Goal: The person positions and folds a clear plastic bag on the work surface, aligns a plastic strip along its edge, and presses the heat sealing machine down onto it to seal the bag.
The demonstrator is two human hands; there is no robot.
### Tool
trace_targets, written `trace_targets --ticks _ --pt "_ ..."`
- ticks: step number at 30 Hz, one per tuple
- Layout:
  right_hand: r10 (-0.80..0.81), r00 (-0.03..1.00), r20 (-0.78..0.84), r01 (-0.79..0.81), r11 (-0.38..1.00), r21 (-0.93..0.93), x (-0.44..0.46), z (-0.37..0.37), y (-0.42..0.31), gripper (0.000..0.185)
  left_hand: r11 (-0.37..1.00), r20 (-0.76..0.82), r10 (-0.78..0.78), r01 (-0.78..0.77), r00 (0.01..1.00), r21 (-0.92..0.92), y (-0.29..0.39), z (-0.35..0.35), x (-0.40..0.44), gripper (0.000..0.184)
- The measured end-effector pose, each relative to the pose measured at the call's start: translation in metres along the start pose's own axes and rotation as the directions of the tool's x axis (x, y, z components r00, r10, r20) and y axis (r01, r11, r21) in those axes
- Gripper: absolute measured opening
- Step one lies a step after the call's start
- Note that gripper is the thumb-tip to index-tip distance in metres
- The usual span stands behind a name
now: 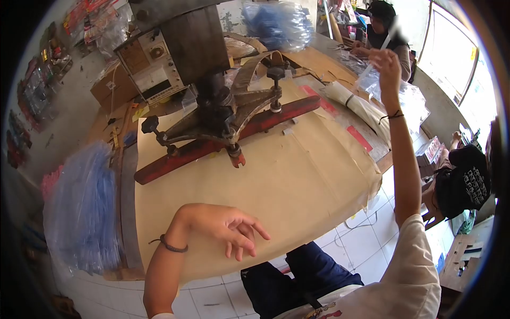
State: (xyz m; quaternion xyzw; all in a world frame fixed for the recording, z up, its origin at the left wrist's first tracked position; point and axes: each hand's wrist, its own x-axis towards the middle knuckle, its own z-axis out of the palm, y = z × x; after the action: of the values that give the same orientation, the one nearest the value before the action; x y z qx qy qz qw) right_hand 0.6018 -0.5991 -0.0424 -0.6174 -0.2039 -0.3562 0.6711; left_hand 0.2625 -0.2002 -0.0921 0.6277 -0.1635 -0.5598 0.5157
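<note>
My left hand (228, 227) hovers over the near part of a tan sheet (276, 186) spread on the worktable. Its fingers are apart, holding nothing. Raised at the upper right, my right hand (388, 66) has curled fingers. A pale strip (394, 36) shows beside it, but whether the fingers hold this is unclear. Ahead of my left hand stands a press machine (212, 101) with black knobs and a long red bar (180, 164) lying across the sheet. Small clear scraps (288, 131) rest beyond the bar.
Blue plastic sheets (82, 207) are heaped at left, more bundled plastic (279, 24) at the back. A rolled pale bundle (355, 103) lies at the table's right. One person (381, 26) sits at the far right, another in a black cap (463, 181) nearer. A cardboard box (112, 87) stands behind.
</note>
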Motion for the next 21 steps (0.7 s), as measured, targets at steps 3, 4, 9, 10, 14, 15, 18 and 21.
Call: trace_targets --ticks 3,4,9,10,14,15,18,21 --pt "-0.198 0.978 0.066 0.190 0.976 0.105 0.010 -0.008 -0.058 0.027 1.000 0.007 0.004 -0.004 1.000 0.004 0.000 -0.002 0.000 0.050" --pt "-0.235 0.967 0.100 0.226 0.969 0.095 0.009 -0.011 -0.077 0.026 1.000 0.004 0.000 0.000 1.000 0.010 0.002 -0.001 0.000 0.051" --pt "-0.023 0.537 0.843 0.089 0.996 -0.029 -0.021 -0.004 -0.133 0.019 0.980 0.031 0.101 -0.094 0.994 -0.176 -0.016 -0.009 0.003 0.058" --pt "0.224 0.263 0.938 0.082 0.964 -0.253 -0.053 0.024 -0.166 0.014 0.954 0.049 0.168 -0.150 0.985 -0.258 -0.025 -0.014 0.006 0.060" --pt "0.105 -0.430 0.897 0.220 0.975 -0.009 -0.158 0.093 -0.177 0.029 0.900 0.030 0.259 -0.230 0.965 -0.370 -0.024 -0.012 0.000 0.060" --pt "0.136 -0.481 0.866 0.229 0.973 -0.025 -0.174 0.104 -0.176 0.029 0.938 0.008 0.198 -0.187 0.980 -0.292 -0.019 -0.010 -0.001 0.057" --pt "-0.024 -0.471 0.882 0.080 0.994 0.071 -0.207 0.137 -0.155 0.024 0.986 -0.025 0.073 -0.076 0.997 -0.149 -0.015 -0.007 -0.001 0.044" --pt "-0.181 -0.420 0.890 -0.213 0.972 0.097 -0.231 0.156 -0.126 0.020 0.984 0.007 0.055 -0.053 0.998 -0.168 -0.022 -0.013 0.002 0.032"
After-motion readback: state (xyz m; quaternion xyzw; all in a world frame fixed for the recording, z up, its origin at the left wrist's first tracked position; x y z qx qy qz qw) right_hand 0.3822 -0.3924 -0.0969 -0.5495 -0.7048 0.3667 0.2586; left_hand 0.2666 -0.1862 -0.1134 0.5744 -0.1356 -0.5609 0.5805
